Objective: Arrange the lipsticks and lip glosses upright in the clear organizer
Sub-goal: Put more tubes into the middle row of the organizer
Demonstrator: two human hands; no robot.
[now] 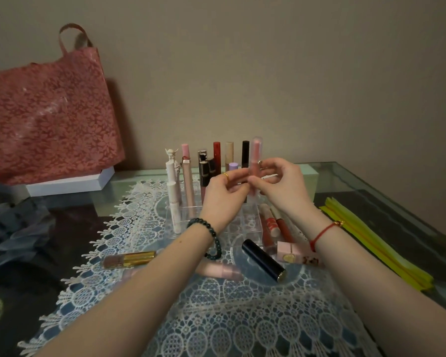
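Both hands hold one pink lip gloss (255, 155) with a clear cap, upright above the clear organizer (245, 222). My left hand (223, 194) pinches its lower part from the left; my right hand (281, 184) grips it from the right. Several lipsticks stand upright in the organizer's back rows, among them a white tube (174, 197) and a red one (216, 153). Loose on the lace mat lie a black lipstick (264, 260), a gold-capped gloss (129, 259), a pink tube (222, 270), a pink square lipstick (289, 252) and red glosses (273, 222).
A red patterned bag (47, 119) stands on a white box (70, 182) at the back left. A yellow zip pouch (376, 243) lies along the glass table's right side. Grey-blue fabric (13, 228) sits at the left edge. The wall is close behind the organizer.
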